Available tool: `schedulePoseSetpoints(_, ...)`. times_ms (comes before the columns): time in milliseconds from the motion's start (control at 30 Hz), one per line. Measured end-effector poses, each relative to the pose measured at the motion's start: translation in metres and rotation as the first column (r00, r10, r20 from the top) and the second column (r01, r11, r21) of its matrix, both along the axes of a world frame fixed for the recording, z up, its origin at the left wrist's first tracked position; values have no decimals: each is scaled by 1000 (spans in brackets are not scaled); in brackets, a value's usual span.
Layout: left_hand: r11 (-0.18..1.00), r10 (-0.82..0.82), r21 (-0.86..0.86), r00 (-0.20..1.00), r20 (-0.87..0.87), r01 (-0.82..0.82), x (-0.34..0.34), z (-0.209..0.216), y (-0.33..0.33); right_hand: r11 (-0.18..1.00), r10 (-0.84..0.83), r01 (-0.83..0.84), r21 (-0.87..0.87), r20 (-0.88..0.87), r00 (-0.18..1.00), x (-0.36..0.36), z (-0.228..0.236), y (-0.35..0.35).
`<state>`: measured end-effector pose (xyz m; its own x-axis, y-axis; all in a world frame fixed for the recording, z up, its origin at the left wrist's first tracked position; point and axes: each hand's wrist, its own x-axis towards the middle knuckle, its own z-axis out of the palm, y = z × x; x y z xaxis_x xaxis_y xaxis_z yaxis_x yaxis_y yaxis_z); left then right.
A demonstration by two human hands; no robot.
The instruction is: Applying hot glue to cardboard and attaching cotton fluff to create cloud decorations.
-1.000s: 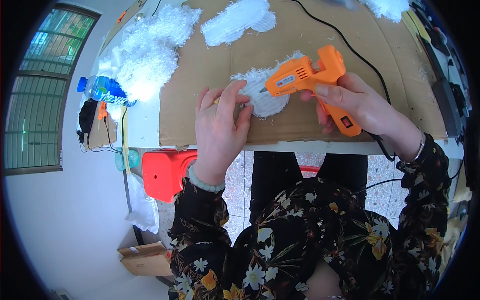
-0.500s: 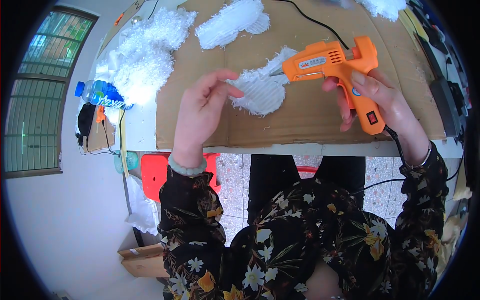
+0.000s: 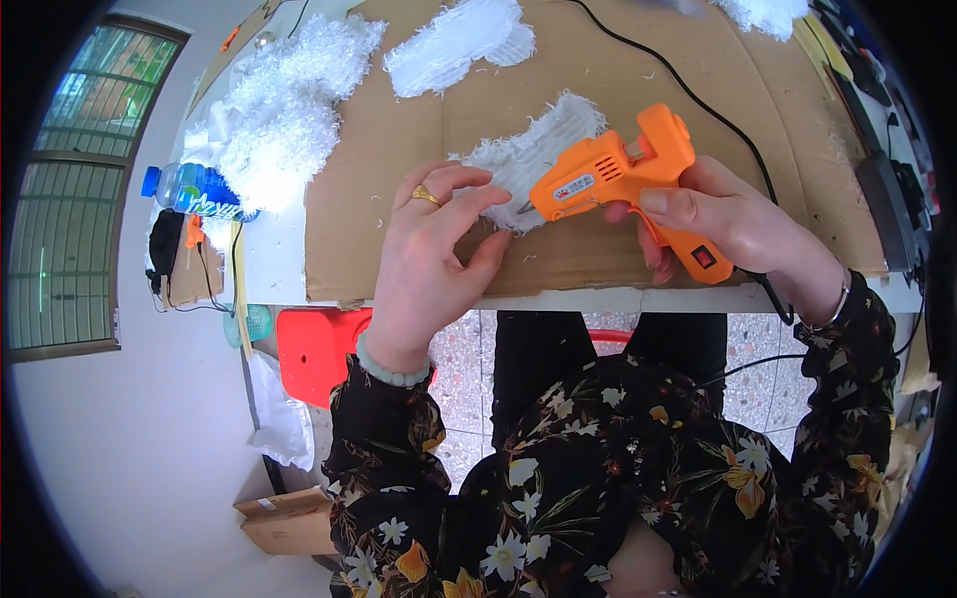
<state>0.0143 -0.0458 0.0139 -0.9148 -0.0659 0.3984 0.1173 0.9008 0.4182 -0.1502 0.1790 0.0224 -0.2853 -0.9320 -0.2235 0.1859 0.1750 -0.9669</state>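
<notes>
My right hand (image 3: 723, 211) is wrapped round the handle of an orange hot glue gun (image 3: 623, 169). The gun points left and down, its nozzle over the near part of a white, fuzzy-edged fabric piece (image 3: 543, 145). At the left edge of that piece is my left hand (image 3: 434, 239), its fingers bent but spread, with the thumb apart from them. The fingertips reach over or touch the fabric's edge; the exact contact is hard to make out. A second white fabric piece (image 3: 459, 48) lies farther back on the brown cardboard (image 3: 399, 199).
A heap of white fluffy material (image 3: 284, 120) lies at the left, beside a blue-labelled bottle (image 3: 194, 189). The gun's black cord (image 3: 698, 95) runs across the cardboard. More white fluff (image 3: 763, 15) sits at the far right. Below the table stands a red stool (image 3: 314, 354).
The glue gun has moved down and left, its nozzle now nearer the fabric's front end. My left hand has come down and right to the fabric's edge. The fabric piece appears turned.
</notes>
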Motion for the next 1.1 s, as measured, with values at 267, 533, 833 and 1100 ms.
schedulePoseSetpoints(267, 997, -43, 59, 997, 62, 39, -1, 1, -1, 998, 61, -62, -3, -13, 998, 0, -2, -5)
schedulePoseSetpoints(533, 997, -33, -68, 998, 62, 37, -5, -1, -2, 989, 114, -110, 99, -40, 993, -4, -1, -3)
schedulePoseSetpoints(833, 997, -12, -72, 1000, 12, 12, -9, 2, 1, 975, 169, -156, 156, -72, 983, -7, 1, -5)
schedulePoseSetpoints(1100, 994, 14, -113, 999, 53, -8, -9, 2, -1, 991, 86, -70, 112, -148, 985, -2, 7, 1)
